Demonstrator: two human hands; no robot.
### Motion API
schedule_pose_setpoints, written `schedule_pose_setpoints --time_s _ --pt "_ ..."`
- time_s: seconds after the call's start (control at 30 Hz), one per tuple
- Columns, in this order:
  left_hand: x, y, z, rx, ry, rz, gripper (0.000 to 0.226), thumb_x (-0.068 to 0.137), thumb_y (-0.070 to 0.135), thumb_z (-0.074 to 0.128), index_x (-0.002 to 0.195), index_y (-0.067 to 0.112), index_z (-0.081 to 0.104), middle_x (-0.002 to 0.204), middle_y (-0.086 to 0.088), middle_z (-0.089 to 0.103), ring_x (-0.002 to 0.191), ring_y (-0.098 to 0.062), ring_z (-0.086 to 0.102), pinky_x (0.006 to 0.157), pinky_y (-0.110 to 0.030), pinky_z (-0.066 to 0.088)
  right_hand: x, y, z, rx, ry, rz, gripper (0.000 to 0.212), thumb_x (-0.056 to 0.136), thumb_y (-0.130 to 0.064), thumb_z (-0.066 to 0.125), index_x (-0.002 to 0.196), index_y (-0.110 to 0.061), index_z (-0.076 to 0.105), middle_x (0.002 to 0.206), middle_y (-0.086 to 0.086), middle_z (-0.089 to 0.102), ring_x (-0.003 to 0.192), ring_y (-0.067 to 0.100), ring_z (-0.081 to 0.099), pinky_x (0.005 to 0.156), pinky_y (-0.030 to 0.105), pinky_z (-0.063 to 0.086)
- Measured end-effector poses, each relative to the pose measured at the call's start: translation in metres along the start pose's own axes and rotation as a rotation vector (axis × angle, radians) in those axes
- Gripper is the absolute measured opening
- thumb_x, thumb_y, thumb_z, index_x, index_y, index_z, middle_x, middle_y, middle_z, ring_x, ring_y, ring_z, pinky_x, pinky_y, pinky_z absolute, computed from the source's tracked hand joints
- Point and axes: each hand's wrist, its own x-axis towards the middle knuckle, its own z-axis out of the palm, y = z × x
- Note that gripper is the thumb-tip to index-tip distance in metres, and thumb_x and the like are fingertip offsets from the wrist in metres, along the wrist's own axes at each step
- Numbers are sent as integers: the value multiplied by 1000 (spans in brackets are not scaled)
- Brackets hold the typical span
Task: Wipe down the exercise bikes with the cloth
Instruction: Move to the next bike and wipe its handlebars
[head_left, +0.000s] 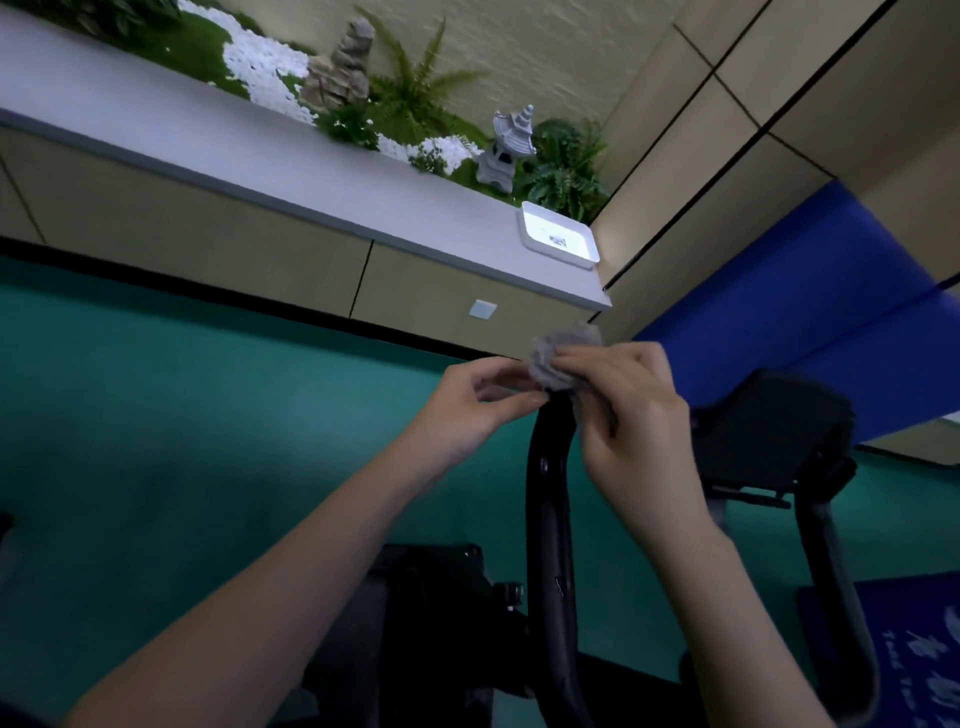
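A crumpled grey cloth (558, 358) sits bunched at the top end of the black exercise bike handlebar (551, 519). My right hand (631, 415) grips the cloth from the right, fingers curled over it. From the left, my left hand (467, 410) pinches the cloth's edge between thumb and fingers. The bike's black console (774, 431) stands to the right of the handlebar, and a second black bar (836, 582) runs down below it. The bar's tip is hidden under the cloth.
A long counter (260, 161) with cabinets runs across the back, carrying a white tray (558, 236) and a planter with ferns, white pebbles and a small stone pagoda (506, 150). Blue wall padding (810, 312) is at the right. The floor (182, 415) is teal.
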Motion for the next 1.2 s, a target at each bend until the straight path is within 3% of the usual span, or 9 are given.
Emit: schedule_pose_setpoints --time_s 0.1,0.23,0.37,0.53,0.67,0.87,0.97,1.07,1.2 --pt "-10 -8 -3 13 17 -33 20 82 6 69 100 12 67 95 -5 69 89 -15 63 80 -18 50 -2 -4 -8 33 -88 -39 33 77 13 63 104 -5 69 96 -6 64 91 24 53 78 20 43" --pt "-25 -16 7 -17 91 -75 19 80 11 73 98 11 68 95 -8 70 86 -14 64 83 -21 49 40 -3 -15 -19 -127 -147 31 80 13 60 104 -5 68 90 0 64 91 28 52 75 22 40" --pt "-30 -18 13 -88 155 -97 11 80 8 72 88 16 68 86 -1 69 82 -9 63 79 -14 48 65 3 -5 -276 -456 -331 20 78 12 59 90 -1 68 76 9 64 86 31 48 64 41 45" --pt "-37 -26 21 -96 244 -101 9 79 8 74 87 8 70 85 -8 70 81 -12 62 79 -23 48 56 3 -2 -309 -665 -469 24 70 11 63 87 -5 68 72 7 63 84 27 48 62 29 37" --pt "-44 -33 28 -82 277 -102 11 76 12 77 86 15 71 87 -5 72 82 -16 64 82 -31 51 57 8 1 -308 -572 -455 35 68 18 62 94 -4 68 78 7 65 85 25 46 64 32 43" --pt "-50 -34 32 -105 281 -111 18 76 10 76 84 24 67 90 -1 70 79 -14 63 76 -28 50 46 7 0 -250 -564 -488 31 71 16 61 92 -4 70 82 6 68 84 28 48 65 34 46" --pt "-52 -35 34 -115 283 -130 23 75 9 77 84 27 66 94 1 69 79 -12 64 70 -26 51 54 12 -1 -281 -467 -455 28 77 13 63 97 -6 69 89 5 68 85 25 45 70 27 39" --pt "-53 -33 36 -117 285 -141 26 76 4 75 92 21 66 101 -3 68 81 -13 63 74 -27 52 40 11 1 -260 -451 -457 28 76 13 59 94 -7 69 90 3 69 82 19 38 72 21 31" --pt "-64 -31 38 -110 285 -153 31 78 4 73 107 11 65 106 -7 65 86 -15 63 84 -29 51 13 7 -1 -102 -444 -443 30 83 -6 42 98 -6 68 89 0 66 83 17 37 73 19 31"
